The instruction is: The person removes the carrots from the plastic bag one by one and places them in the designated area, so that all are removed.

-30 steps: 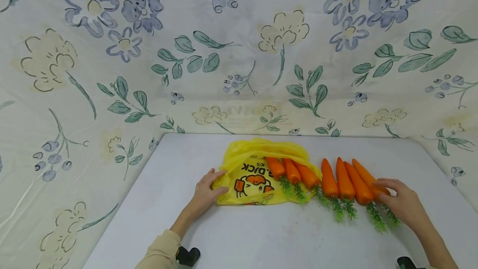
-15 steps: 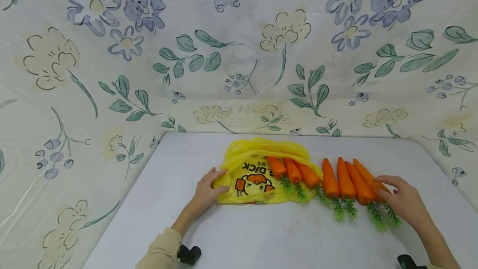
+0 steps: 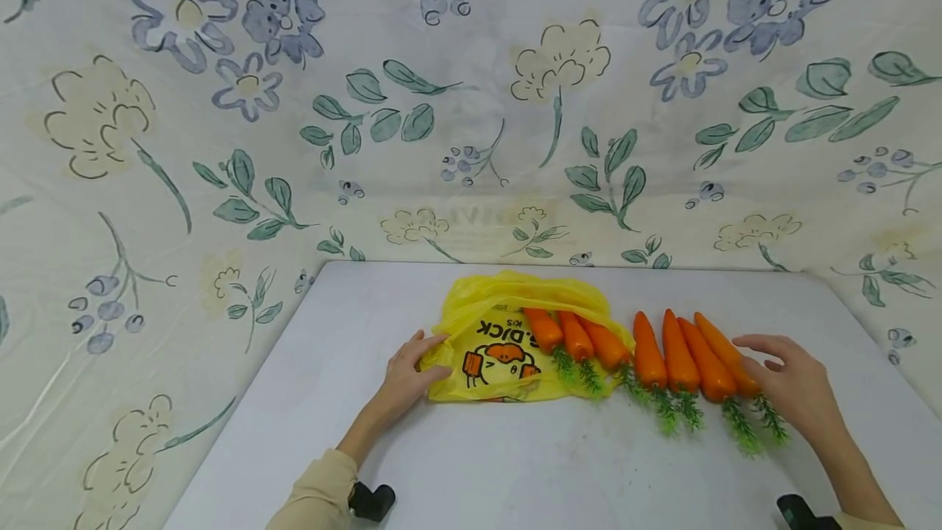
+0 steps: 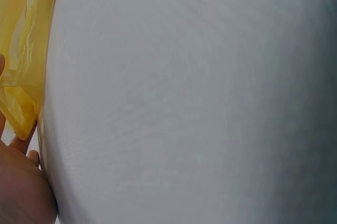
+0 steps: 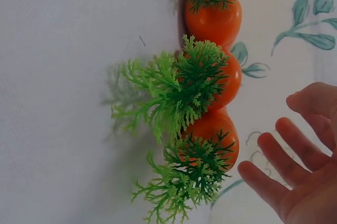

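In the head view a yellow plastic bag [image 3: 486, 350] with a cartoon print lies flat. My left hand [image 3: 405, 370] holds its left edge between thumb and fingers; the bag's corner [image 4: 23, 113] hangs by those fingers in the left wrist view. Three orange toy carrots [image 3: 576, 339] with green tops stick out of the bag's mouth. To the right, several more carrots [image 3: 680, 354] lie side by side. My right hand [image 3: 798, 387] is at the rightmost carrot [image 3: 724, 350], fingers spread. In the right wrist view the fingers [image 5: 284, 153] stand apart beside the carrots' rounded ends.
Everything lies on a white table [image 3: 515, 464], with a flower-patterned cloth [image 3: 471, 145] rising behind it and at its sides. Black wrist-camera mounts [image 3: 372, 502] show at both wrists.
My right hand's fingers have loosened from around the rightmost carrot and spread, the hand rising slightly. The carrots, bag and left hand have stayed in place.
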### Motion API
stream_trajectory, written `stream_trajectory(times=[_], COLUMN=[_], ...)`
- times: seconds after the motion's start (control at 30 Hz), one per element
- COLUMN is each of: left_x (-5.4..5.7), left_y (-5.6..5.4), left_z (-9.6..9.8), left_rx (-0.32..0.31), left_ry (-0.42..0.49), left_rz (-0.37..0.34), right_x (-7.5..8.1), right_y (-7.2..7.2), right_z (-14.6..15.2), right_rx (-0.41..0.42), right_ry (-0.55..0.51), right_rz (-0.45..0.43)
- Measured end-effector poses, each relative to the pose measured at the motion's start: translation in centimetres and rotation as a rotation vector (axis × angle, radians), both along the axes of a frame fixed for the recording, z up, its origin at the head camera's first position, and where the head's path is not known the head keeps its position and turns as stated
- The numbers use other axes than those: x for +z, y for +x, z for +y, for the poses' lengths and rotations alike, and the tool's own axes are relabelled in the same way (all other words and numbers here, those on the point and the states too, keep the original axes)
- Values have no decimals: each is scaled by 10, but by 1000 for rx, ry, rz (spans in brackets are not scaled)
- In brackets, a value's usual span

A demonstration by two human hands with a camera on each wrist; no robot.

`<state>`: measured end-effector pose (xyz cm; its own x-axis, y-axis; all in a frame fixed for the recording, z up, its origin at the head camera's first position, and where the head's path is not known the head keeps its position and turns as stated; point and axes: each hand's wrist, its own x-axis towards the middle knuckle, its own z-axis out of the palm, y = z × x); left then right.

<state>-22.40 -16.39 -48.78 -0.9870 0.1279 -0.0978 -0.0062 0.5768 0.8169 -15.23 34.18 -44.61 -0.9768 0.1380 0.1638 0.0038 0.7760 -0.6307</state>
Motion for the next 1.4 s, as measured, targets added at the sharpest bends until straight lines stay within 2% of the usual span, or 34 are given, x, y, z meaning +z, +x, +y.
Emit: stream_trajectory(times=[0.2, 0.43, 0.77, 0.93, 1.4], left_x=[0, 0, 0, -1, -1], left_y=[0, 0, -1, 0, -1], left_z=[0, 0, -1, -1, -1], left_rx=[-1, 0, -2, -1, -1], left_ry=[-9, -14, 10, 13, -4], left_rz=[6, 8, -9, -10, -2], right_x=[1, 2, 0, -2, 7], right_y=[-6, -10, -12, -15, -26], right_z=[-6, -17, -30, -36, -60], right_rx=[39, 73, 112, 128, 193], right_ry=[-7, -62, -56, -42, -11], right_rz=[28, -36, -67, -43, -61])
